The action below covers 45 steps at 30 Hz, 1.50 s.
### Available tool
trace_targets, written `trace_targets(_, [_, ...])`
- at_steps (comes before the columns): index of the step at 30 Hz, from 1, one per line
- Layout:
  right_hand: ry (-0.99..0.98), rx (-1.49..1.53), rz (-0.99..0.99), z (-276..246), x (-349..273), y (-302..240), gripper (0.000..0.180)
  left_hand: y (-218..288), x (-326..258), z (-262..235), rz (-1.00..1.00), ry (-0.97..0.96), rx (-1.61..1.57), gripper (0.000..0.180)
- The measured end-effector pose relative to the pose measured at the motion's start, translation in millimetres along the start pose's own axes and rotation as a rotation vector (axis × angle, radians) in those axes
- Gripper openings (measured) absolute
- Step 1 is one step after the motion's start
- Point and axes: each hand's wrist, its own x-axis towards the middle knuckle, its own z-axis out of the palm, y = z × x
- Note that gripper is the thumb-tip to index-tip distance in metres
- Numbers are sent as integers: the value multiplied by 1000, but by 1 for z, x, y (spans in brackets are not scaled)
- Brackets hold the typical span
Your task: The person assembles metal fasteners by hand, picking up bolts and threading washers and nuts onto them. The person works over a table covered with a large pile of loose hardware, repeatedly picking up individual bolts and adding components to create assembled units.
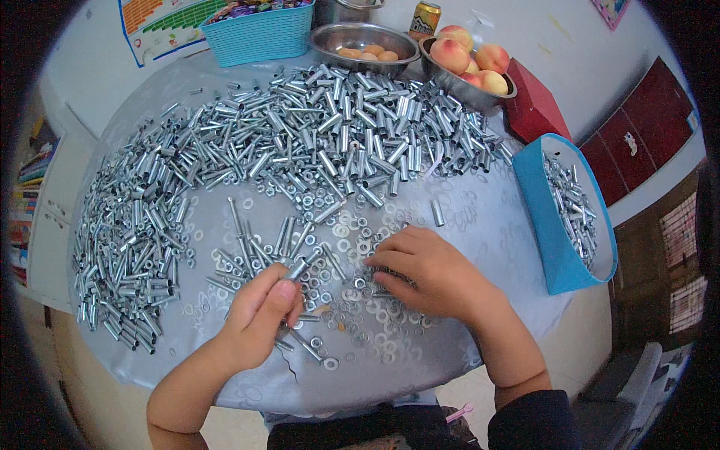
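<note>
My left hand (261, 313) is closed around a metal expansion bolt (303, 264), whose shiny sleeve points up and to the right. Over the loose nuts and washers at mid-table, my right hand (424, 271) reaches leftward. Its fingers are bent, with a gap between thumb and forefinger; the fingertips touch or hover just over the small parts. Flat washers (386, 315) lie scattered beneath and beside it. Left of the hands, several bolts (241, 238) lie in a loose heap with nuts. Whatever lies under my right palm is hidden.
A broad bank of metal sleeves (330, 124) curves along the table's far and left sides. A blue fabric box (541, 225) with metal fasteners stands at the right. Behind are a bowl of peaches (480, 96), a bowl of eggs (401, 61), a can (424, 21) and a blue basket (259, 39).
</note>
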Motion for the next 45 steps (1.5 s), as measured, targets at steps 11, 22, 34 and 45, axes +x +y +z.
trace_targets(11, [-30,-61,-181,15,3,-13,23,2,3,1,3,52,-89,36])
trace_targets(22, [-19,-161,-123,17,3,-10,17,3,3,1,-6,33,-19,30])
trace_targets(34, [306,189,58,16,6,-18,19,-2,3,1,-32,-43,103,30])
trace_targets(45, [208,479,369,11,3,-25,14,5,3,1,-47,-89,228,27])
